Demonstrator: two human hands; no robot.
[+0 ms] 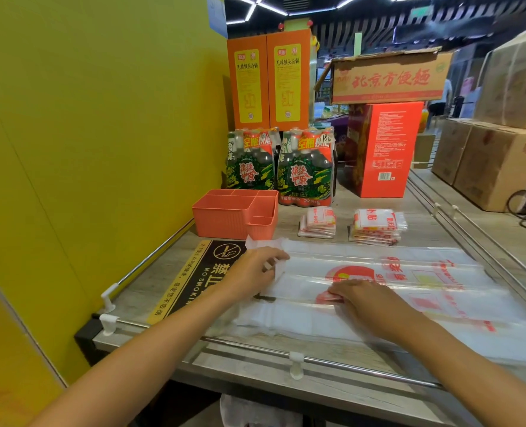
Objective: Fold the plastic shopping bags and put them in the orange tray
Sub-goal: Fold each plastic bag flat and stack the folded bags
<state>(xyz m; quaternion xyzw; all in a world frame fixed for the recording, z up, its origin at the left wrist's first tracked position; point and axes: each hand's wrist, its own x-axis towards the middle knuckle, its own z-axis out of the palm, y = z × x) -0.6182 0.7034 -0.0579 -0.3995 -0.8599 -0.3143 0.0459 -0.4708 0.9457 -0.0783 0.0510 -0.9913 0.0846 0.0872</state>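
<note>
Fingers of left hand point(255, 268) pinch plastic bag point(378, 291) handle end; right hand point(363, 300) presses flat mid-bag.

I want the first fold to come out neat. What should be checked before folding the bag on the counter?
1. Plastic bag spread flat along the counter: ok.
2. Left hand pinches the bag's handle end: ok.
3. Right hand presses flat on the bag's middle: ok.
4. Orange tray within sight, compartments look empty: ok.
5. Two folded stacks clear of the bag: ok.
6. Bag's right end lying straight: cannot tell.
</note>
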